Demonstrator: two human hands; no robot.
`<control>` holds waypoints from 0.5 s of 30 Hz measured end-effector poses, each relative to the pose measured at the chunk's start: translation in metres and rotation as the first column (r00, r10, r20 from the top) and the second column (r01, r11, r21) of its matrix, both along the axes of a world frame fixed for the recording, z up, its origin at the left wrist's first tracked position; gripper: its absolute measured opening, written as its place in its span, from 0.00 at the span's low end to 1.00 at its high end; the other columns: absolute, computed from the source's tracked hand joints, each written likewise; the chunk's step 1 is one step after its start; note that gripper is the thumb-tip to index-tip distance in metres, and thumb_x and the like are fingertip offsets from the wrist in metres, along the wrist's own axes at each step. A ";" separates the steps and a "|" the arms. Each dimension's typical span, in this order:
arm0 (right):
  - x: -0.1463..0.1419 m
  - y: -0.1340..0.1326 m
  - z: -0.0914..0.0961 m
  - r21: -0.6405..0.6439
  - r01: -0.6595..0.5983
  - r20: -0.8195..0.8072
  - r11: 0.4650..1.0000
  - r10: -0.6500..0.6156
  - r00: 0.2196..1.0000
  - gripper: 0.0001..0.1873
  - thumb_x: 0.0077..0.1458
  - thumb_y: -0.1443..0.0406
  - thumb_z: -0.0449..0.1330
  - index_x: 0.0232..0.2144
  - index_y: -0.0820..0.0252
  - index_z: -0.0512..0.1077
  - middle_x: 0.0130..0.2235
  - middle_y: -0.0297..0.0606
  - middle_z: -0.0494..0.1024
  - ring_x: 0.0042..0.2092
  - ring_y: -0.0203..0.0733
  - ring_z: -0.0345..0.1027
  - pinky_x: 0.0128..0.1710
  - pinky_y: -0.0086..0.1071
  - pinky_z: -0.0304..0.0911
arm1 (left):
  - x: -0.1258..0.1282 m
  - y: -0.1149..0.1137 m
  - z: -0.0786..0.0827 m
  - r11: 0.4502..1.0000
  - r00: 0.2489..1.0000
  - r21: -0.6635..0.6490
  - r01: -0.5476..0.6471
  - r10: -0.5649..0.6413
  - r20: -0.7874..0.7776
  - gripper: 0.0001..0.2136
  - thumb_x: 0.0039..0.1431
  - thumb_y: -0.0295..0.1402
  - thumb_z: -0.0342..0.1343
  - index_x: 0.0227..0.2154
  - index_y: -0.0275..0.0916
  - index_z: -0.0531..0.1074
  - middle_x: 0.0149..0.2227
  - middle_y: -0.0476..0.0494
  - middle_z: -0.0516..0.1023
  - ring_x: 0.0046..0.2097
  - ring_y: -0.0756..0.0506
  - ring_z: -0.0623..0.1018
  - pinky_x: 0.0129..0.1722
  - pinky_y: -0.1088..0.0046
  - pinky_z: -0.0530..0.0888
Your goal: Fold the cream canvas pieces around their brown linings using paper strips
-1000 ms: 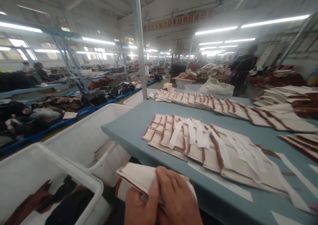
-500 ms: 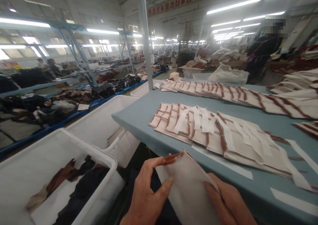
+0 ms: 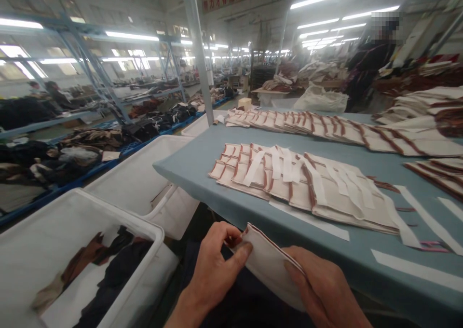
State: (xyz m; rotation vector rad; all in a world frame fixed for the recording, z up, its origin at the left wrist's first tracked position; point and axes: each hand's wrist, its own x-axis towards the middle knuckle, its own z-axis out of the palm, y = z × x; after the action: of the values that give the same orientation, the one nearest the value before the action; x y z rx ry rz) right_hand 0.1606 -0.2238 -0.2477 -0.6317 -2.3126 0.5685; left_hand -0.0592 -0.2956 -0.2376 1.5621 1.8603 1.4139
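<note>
1. Flat-topped blue-green table (image 3: pixel 181 161): beyond both hands.
2. Slightly curved cream fabric panel (image 3: pixel 269 267): positioned between left hand (image 3: pixel 220 263) and right hand (image 3: pixel 318 275), near the table; tilted.
3. Right hand: grasping the panel's right side.
4. Left hand: pinching its upper left corner.
5. Thin reddish-brown edging (image 3: pixel 274 244): along the panel's sloping upper edge.

At the near edge of the table (image 3: pixel 186 161), the left hand (image 3: pixel 217 263) pinches the end of a cream fabric piece (image 3: pixel 271 265) while the right hand (image 3: pixel 318 280) grips its brown-lined side. Overlapping cream pieces (image 3: pixel 301 193) and white strips (image 3: pixel 276 163) lie on the table; white bins (image 3: pixel 47 239) stand left of it, a person (image 3: pixel 369 70) beyond it.
</note>
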 end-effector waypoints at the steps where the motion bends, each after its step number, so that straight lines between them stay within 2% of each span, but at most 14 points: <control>1: 0.000 0.001 -0.001 0.024 0.005 0.000 1.000 -0.006 1.000 0.12 0.73 0.65 0.49 0.44 0.55 0.73 0.34 0.36 0.80 0.33 0.39 0.76 0.32 0.29 0.68 | 0.000 0.002 -0.001 1.000 1.000 -0.002 -0.016 0.016 0.027 0.03 0.56 0.27 0.61 0.31 0.40 0.71 0.33 0.50 0.76 0.35 0.47 0.76 0.38 0.71 0.75; 6: 0.000 0.003 -0.008 0.090 0.072 -0.022 0.993 -0.070 0.997 0.11 0.73 0.66 0.49 0.45 0.56 0.72 0.33 0.36 0.78 0.34 0.40 0.77 0.34 0.31 0.68 | 0.007 0.007 -0.014 0.998 0.983 -0.036 -0.053 0.059 0.175 0.04 0.56 0.29 0.61 0.33 0.40 0.71 0.37 0.48 0.76 0.34 0.49 0.77 0.33 0.74 0.76; 11: 0.000 0.003 -0.015 0.083 0.132 -0.012 0.988 -0.131 0.991 0.11 0.73 0.67 0.49 0.47 0.56 0.72 0.36 0.36 0.79 0.36 0.40 0.77 0.36 0.31 0.67 | 0.012 0.006 -0.022 0.994 0.987 -0.012 -0.110 0.110 0.115 0.04 0.58 0.32 0.60 0.30 0.39 0.75 0.43 0.42 0.77 0.40 0.45 0.79 0.33 0.74 0.76; 13: -0.002 0.002 -0.016 0.084 0.159 -0.015 0.984 -0.159 0.987 0.11 0.73 0.67 0.49 0.46 0.57 0.72 0.36 0.37 0.78 0.36 0.40 0.77 0.36 0.31 0.67 | 0.012 0.005 -0.023 0.993 0.988 -0.047 -0.106 0.111 0.111 0.05 0.60 0.34 0.60 0.31 0.39 0.76 0.39 0.43 0.77 0.38 0.45 0.78 0.32 0.74 0.75; 15: -0.005 0.002 -0.016 0.083 0.183 -0.023 0.979 -0.182 0.983 0.11 0.73 0.66 0.49 0.46 0.57 0.72 0.36 0.37 0.78 0.36 0.41 0.76 0.35 0.32 0.67 | 0.012 0.004 -0.022 0.989 0.983 -0.137 -0.063 0.085 0.165 0.07 0.61 0.35 0.59 0.29 0.39 0.74 0.32 0.47 0.76 0.33 0.47 0.75 0.31 0.74 0.72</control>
State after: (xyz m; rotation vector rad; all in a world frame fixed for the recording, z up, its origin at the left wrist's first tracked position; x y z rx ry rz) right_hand 0.1561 -0.2220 -0.2641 -0.7862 -2.2222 0.3856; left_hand -0.0471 -0.2919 -0.2594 1.2806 1.8846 1.3786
